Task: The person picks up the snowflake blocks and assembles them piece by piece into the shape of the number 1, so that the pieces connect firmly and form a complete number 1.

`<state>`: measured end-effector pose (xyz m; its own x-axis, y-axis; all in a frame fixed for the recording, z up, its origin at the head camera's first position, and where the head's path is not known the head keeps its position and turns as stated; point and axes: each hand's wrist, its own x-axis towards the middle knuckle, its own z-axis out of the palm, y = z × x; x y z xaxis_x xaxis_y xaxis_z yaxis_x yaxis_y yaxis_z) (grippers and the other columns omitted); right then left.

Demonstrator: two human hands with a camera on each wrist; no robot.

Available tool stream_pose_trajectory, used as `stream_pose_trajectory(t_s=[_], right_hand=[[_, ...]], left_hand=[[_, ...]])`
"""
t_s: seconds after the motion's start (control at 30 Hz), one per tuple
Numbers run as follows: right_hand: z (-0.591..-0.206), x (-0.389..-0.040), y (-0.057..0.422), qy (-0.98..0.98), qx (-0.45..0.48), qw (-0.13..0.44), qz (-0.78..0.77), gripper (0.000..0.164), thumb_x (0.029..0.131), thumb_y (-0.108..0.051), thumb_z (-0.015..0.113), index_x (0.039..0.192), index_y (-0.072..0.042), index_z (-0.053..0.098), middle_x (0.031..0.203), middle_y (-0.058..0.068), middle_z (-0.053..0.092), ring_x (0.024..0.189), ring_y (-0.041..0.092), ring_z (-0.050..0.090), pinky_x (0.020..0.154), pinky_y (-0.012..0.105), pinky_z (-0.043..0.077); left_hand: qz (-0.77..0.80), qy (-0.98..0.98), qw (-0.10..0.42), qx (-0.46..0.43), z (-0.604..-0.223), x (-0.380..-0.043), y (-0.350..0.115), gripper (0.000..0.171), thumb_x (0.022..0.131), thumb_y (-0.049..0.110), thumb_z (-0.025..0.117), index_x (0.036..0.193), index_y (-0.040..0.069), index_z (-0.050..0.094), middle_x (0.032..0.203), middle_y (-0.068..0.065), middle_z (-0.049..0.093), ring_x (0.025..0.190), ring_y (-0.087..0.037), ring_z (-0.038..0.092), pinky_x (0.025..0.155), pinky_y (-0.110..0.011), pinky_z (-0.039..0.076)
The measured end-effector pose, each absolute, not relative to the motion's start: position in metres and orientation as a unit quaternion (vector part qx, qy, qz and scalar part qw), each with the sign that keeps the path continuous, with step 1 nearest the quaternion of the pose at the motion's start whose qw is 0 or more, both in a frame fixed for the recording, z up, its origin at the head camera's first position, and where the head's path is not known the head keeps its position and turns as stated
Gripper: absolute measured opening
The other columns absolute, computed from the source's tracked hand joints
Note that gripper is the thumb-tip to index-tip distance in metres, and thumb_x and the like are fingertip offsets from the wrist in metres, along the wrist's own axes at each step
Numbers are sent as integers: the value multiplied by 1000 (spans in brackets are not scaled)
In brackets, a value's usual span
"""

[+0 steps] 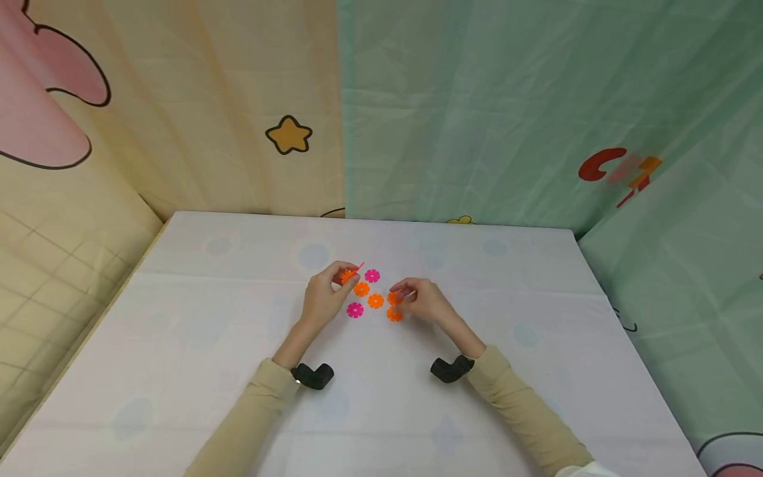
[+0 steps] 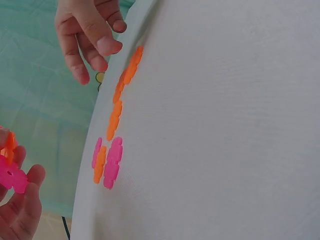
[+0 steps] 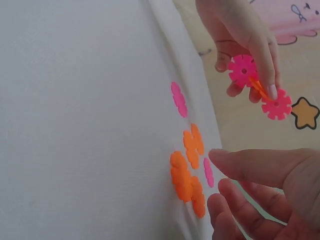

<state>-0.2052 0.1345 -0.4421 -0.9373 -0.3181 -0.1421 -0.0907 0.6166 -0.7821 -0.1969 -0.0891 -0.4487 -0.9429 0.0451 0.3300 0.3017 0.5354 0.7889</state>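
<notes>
My left hand [image 1: 322, 298] pinches a joined piece of notched plastic snowflake discs above the table. In the right wrist view this piece shows a pink disc [image 3: 243, 70], an orange disc [image 3: 257, 88] seen edge-on and another pink disc [image 3: 278, 106]. My right hand [image 1: 426, 301] hovers at the right side of the loose discs, its fingers relaxed and holding nothing. Close by its fingertips lie two orange discs, the nearer one [image 1: 395, 315] in plain sight and the other partly covered. Between the hands lie more orange discs [image 1: 375, 301] and two pink ones, one nearer [image 1: 355, 310], one farther [image 1: 372, 275].
A white cloth with pale dots covers the table [image 1: 381, 411]. Behind its far edge hangs a printed curtain [image 1: 453, 119], part yellow and part green. Black wrist cameras [image 1: 316, 376] are strapped on both forearms, over beige sleeves [image 1: 250, 417].
</notes>
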Motion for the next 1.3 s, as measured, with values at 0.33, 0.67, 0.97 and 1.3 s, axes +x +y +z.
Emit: stream_pose_trajectory(t_s=[0.33,0.67,0.97,1.3], right_hand=[[-447,-200,133,912,-91,152,-370,35,73,-16,84,103,-11,67,89,3,66,73,15,55,63,23,46],[-449,-195,128,928,-98,130,-336,30,74,-18,83,98,-11,66,89,3,64,72,16,52,63,24,44],[-449,-195,127,926,-94,129,-342,33,72,-15,84,100,-10,66,85,3,63,72,16,53,63,24,44],[-448,-196,127,925,-89,146,-339,32,74,-17,83,102,-11,69,86,3,63,76,15,54,65,23,44]], left_hand=[[-478,-864,136,-86,-449,-196,-88,23,93,21,63,113,10,64,97,-7,69,86,-20,58,70,-25,47],[-481,-862,134,-86,-449,-196,-87,23,93,21,63,113,10,64,97,-7,69,87,-20,57,68,-23,46],[-479,-864,132,-84,-448,-195,-87,23,93,21,62,113,10,63,98,-8,68,88,-22,57,71,-27,46],[-481,-860,142,-96,-449,-194,-88,21,93,19,62,111,9,64,94,-8,68,86,-21,57,68,-24,45]])
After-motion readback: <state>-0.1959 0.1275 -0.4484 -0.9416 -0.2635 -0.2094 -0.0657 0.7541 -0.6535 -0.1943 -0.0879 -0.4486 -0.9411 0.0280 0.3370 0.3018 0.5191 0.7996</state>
